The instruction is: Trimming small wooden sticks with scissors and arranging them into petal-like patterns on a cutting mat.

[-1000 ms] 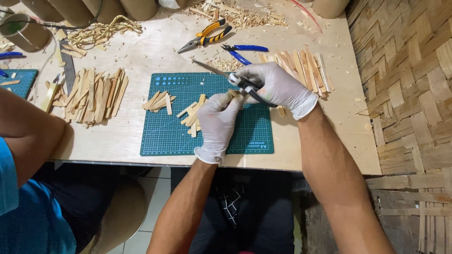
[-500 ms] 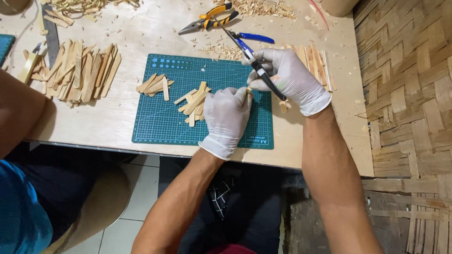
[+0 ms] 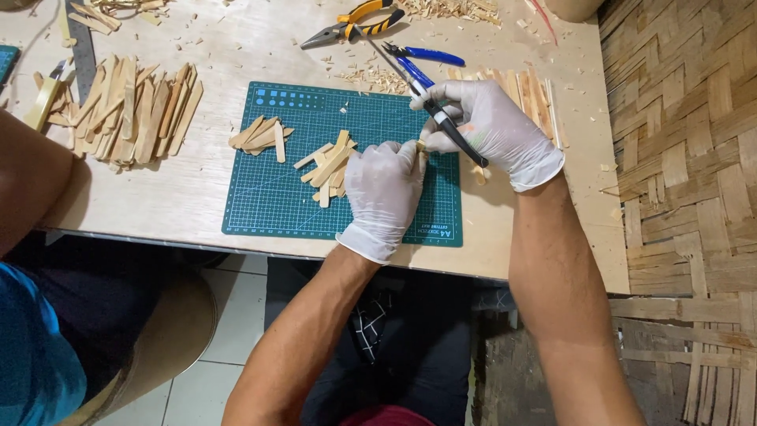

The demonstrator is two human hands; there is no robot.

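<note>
Right hand (image 3: 493, 126) is clenched round a black-handled knife (image 3: 453, 134), left hand (image 3: 384, 185) pinches a small wooden stick piece (image 3: 420, 145) right at the blade, fingertips so close that, I'd say, one slip could nick the glove.

Yellow-handled pliers (image 3: 356, 22), blue-handled cutters (image 3: 430, 55) and a loose wooden strip pile (image 3: 130, 110) lie around.

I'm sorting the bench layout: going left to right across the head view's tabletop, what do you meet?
Large pile of wooden strips → small pile of strips on the green cutting mat → gloved left hand → gloved right hand gripping a dark-handled tool.
</note>
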